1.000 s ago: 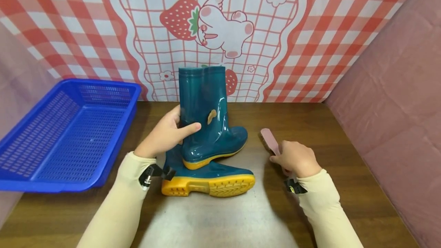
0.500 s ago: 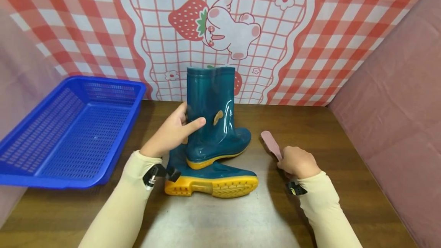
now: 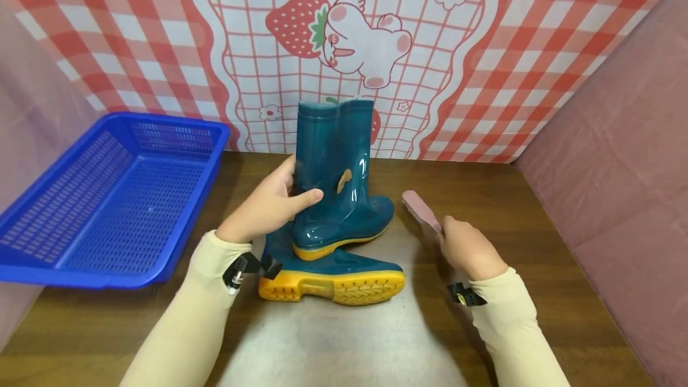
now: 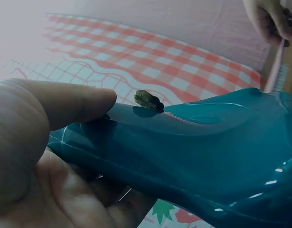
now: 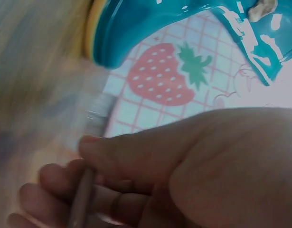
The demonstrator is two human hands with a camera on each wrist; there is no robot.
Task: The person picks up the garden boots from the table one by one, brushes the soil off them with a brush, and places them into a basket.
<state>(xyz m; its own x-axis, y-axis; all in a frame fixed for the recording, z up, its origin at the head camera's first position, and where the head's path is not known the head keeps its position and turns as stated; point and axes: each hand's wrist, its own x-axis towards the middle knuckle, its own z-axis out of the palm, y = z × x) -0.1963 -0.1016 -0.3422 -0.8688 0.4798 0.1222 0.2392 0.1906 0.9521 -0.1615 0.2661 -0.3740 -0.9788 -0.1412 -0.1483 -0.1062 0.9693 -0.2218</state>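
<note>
A teal rain boot [image 3: 333, 142] with a yellow sole stands upright in the head view. My left hand [image 3: 274, 199] grips its shaft from the left, thumb across the near side and the other fingers behind it. Beside the thumb, a brown lump [image 4: 148, 101] sticks to the boot's surface. The second rain boot [image 3: 333, 282] lies on its side in front, its yellow sole facing me, overlapped by the upright one. Right of the boots, my right hand [image 3: 470, 246] grips a pink brush [image 3: 421, 209] by its handle, bristles turned down, apart from the boots.
A blue plastic basket [image 3: 145, 196] stands on the left of the wooden table [image 3: 516, 214]. A red checked cloth [image 3: 484, 76] with strawberry prints hangs behind, and pink cloth [image 3: 607, 106] borders the right side.
My right hand has lifted the brush slightly and tilted it, so its bristles show more. My left hand keeps its grip on the upright boot; the whole head view has shifted slightly.
</note>
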